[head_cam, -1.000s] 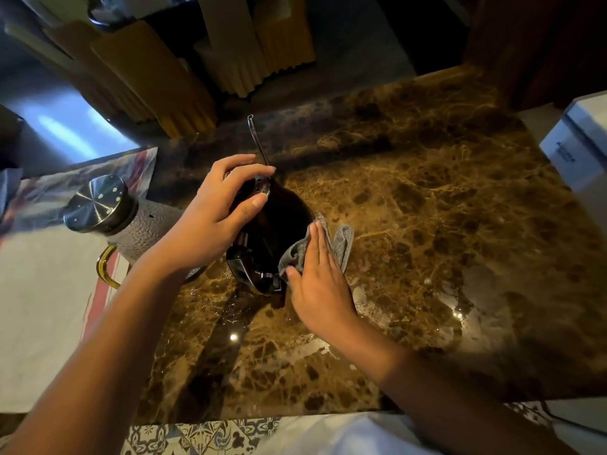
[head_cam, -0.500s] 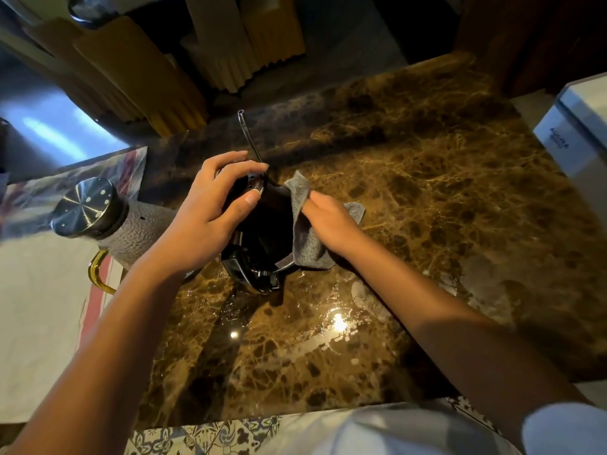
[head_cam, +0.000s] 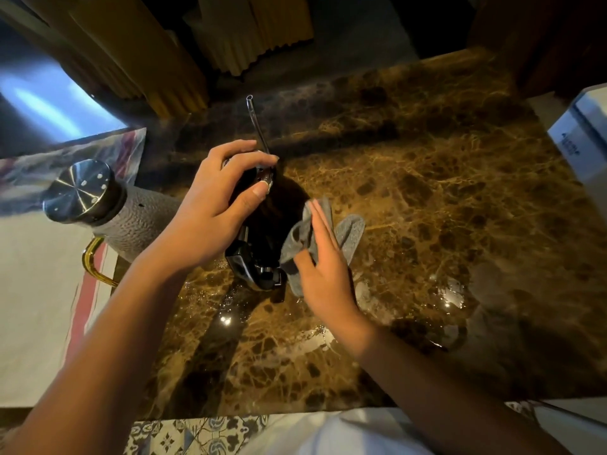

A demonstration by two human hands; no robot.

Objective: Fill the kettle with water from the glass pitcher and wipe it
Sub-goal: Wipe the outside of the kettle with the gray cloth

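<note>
A black kettle (head_cam: 262, 231) with a thin gooseneck spout (head_cam: 258, 126) stands on the brown marble counter (head_cam: 427, 192). My left hand (head_cam: 210, 211) rests on its lid, fingers curled over the top and holding it steady. With straight fingers my right hand (head_cam: 325, 267) presses a grey cloth (head_cam: 348, 231) against the kettle's right side. The textured glass pitcher (head_cam: 131, 221) with a shiny metal lid and gold handle stands to the left, behind my left arm.
A white cloth with a red stripe (head_cam: 49, 290) covers the counter's left part. Wet patches glint on the marble at the right (head_cam: 450, 290). A white box (head_cam: 584, 133) sits at the far right edge. Yellow ribbed panels (head_cam: 230, 44) lean behind the counter.
My right hand slid the cloth from the kettle's upper far side back down to its near right side. The left hand stayed on the lid.
</note>
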